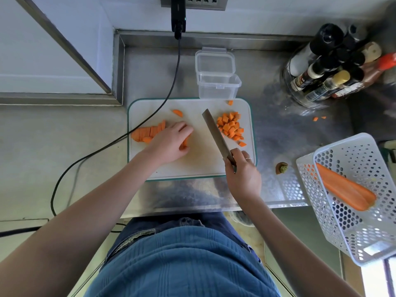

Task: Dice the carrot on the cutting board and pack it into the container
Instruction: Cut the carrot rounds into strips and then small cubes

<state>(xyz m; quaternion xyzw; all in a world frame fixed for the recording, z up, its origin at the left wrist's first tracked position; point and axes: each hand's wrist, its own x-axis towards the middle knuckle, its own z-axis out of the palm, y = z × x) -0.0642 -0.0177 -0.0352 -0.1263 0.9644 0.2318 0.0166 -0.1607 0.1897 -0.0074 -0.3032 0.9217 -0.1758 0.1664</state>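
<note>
White plastic cutting board (192, 166), green-rimmed, rounded corners, on a brushed steel counter (278, 133); taken as landmark.

Head view, sole view.
- Diced carrot (230, 127): small orange cubes heaped on the board's right half.
- Sliced carrot strips (147, 132): flat pieces at the board's left edge, not yet diced.
- Left hand (171, 142): palm down at board centre, fingers curled over a carrot strip (184, 143); grip apparently light, largely hidden.
- Right hand (242, 170): wrapped round the handle of a knife (216, 135), blade angled across the board between hand and cubes.
- Container (216, 82): clear, rectangular, lid hinged back, touching the board's far edge, holding nothing.
- Basket (351, 189): white perforated plastic, right of the board, holding a whole carrot (347, 189).

Risks, judged: fingertips near the blade; cubes rolling off the board's right edge when swept.
</note>
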